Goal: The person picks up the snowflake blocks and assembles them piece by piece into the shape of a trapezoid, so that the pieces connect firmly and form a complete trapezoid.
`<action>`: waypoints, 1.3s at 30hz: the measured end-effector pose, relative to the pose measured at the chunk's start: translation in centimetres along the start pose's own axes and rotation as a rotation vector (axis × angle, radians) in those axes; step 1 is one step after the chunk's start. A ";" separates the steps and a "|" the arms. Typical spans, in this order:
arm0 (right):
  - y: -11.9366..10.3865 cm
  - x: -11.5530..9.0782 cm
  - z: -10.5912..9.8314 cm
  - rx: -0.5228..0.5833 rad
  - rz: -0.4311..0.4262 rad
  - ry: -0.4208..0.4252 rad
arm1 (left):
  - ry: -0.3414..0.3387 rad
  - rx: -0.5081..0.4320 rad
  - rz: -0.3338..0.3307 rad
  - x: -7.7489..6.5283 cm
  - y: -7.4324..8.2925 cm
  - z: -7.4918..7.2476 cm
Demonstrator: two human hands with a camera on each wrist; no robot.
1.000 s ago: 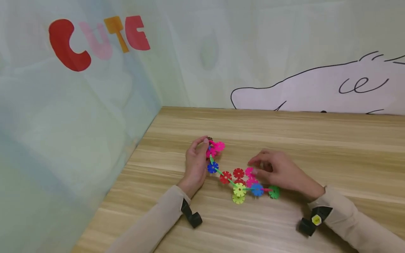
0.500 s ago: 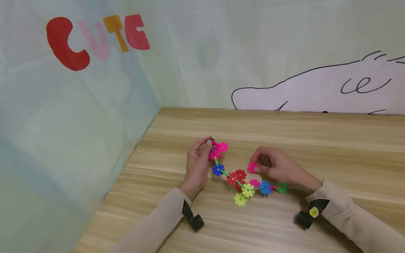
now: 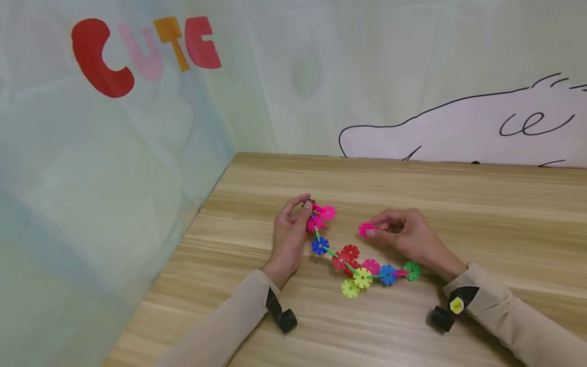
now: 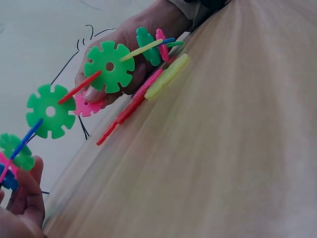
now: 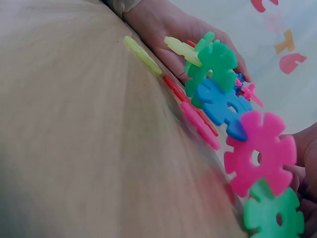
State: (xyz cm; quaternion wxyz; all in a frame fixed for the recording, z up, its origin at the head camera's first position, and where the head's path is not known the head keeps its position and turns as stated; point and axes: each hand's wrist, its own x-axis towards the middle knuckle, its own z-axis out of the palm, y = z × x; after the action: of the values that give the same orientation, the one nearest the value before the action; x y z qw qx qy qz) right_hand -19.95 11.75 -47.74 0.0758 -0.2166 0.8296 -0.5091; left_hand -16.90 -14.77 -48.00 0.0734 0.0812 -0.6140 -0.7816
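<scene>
In the head view my left hand point(image 3: 289, 237) pinches the upper end of a chain of slotted plastic flower discs point(image 3: 320, 245) between thumb and fingers. The chain hangs down to the right, through red, yellow and blue discs, and ends at a green disc point(image 3: 412, 271). My right hand point(image 3: 417, 239) pinches a single pink disc point(image 3: 365, 229), apart from the chain. In the left wrist view that pink disc point(image 4: 88, 105) shows behind the chain's green discs point(image 4: 109, 66). The right wrist view has the chain's pink disc point(image 5: 261, 152) close up.
Loose discs lie flat on the wooden table point(image 3: 284, 341) under the chain: a yellow disc point(image 3: 350, 289), a pink disc point(image 3: 370, 266) and red discs point(image 3: 351, 251). A wall point(image 3: 284, 117) with drawings and letters stands behind and to the left.
My right hand has picked up the pink disc from among the loose discs and lifted it away from them. The left hand has shifted slightly right with the chain.
</scene>
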 end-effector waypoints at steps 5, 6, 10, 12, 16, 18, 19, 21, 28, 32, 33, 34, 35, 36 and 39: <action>-0.3 0.1 0.2 0.014 0.016 0.019 | 0.005 0.001 0.005 0.0 0.0 -0.1; -0.4 0.1 0.2 0.013 0.014 0.024 | 0.006 0.000 0.003 0.0 0.0 -0.1; -0.9 0.2 0.3 0.011 -0.003 0.045 | 0.002 -0.013 -0.008 0.1 0.0 -0.1; -1.3 0.3 0.5 0.011 -0.018 0.052 | 0.003 -0.011 -0.006 0.1 0.0 0.0; -2.2 0.7 0.8 0.010 -0.051 0.047 | 0.004 -0.004 0.002 0.1 -0.1 0.0; -2.7 1.0 0.9 0.009 -0.073 0.048 | 0.005 -0.004 0.006 0.1 -0.2 0.0; -2.9 1.1 0.9 0.007 -0.082 0.050 | 0.003 -0.006 0.006 0.1 -0.2 0.0; -3.3 1.3 0.9 0.004 -0.097 0.058 | -0.001 -0.008 0.006 0.1 -0.2 0.0; -3.7 1.9 0.8 -0.028 -0.080 0.066 | -0.010 -0.018 0.006 0.1 -0.2 0.1; -3.8 2.3 1.0 -0.030 -0.081 0.048 | -0.012 -0.005 0.009 0.0 -0.1 0.1; -3.8 2.3 1.1 -0.029 -0.081 0.044 | -0.013 0.001 0.011 0.0 -0.1 0.0; -3.8 2.4 1.2 -0.029 -0.083 0.041 | -0.014 0.000 0.011 0.0 -0.1 0.0; -3.8 2.5 1.3 -0.027 -0.084 0.037 | -0.014 -0.001 0.011 0.0 0.0 0.0; -3.8 2.5 1.4 -0.028 -0.085 0.036 | -0.013 0.000 0.012 0.0 0.0 -0.1; -3.9 2.7 1.7 -0.038 -0.090 0.033 | -0.014 -0.001 0.011 0.0 0.0 -0.1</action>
State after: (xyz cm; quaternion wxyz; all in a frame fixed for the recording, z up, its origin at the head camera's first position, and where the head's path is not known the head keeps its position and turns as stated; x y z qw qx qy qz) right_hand -20.64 7.68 -44.93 0.0353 -0.2467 0.8297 -0.4994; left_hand -16.88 -14.90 -48.05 0.0734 0.0725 -0.6146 -0.7820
